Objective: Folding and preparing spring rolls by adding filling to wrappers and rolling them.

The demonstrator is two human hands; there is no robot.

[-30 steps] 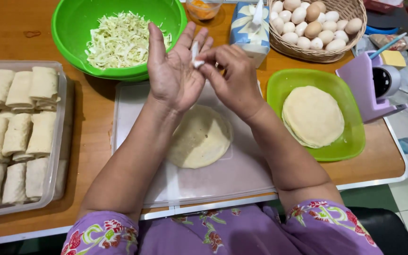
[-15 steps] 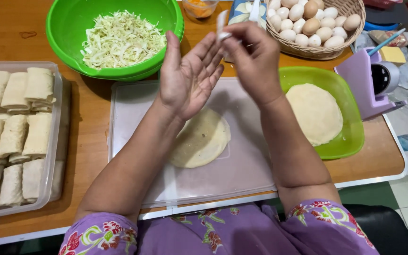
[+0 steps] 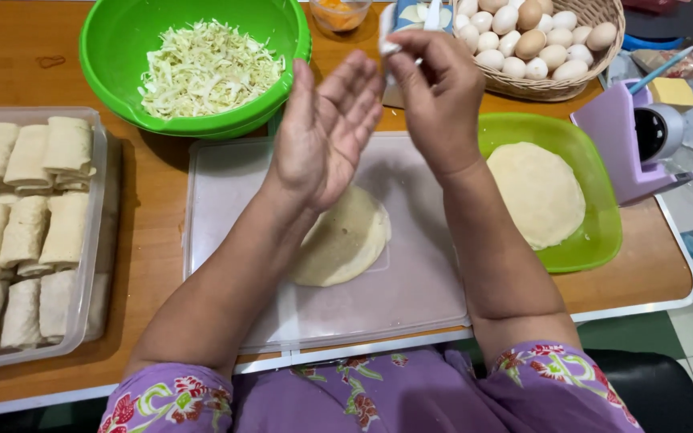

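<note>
1. While both hands are raised above the tabletop, a small white scrap is pinched between the thumb and fingertips of the right hand; what the scrap is cannot be told.
2. The left hand is held open and empty, palm turned toward the right hand, fingers spread and pointing up and away; the two hands are close but not touching.
3. The round flat wrapper lies on the translucent board, directly below and nearer the body than the hands, partly hidden by the left wrist.
4. Being round, the wrapper shows no long axis; the left hand is judged the nearer to it.
5. A second wrapper lies in the green tray, to the right of the right forearm.
6. Shredded cabbage sits in the green bowl beyond the left hand, and eggs in a basket beyond the right.
</note>
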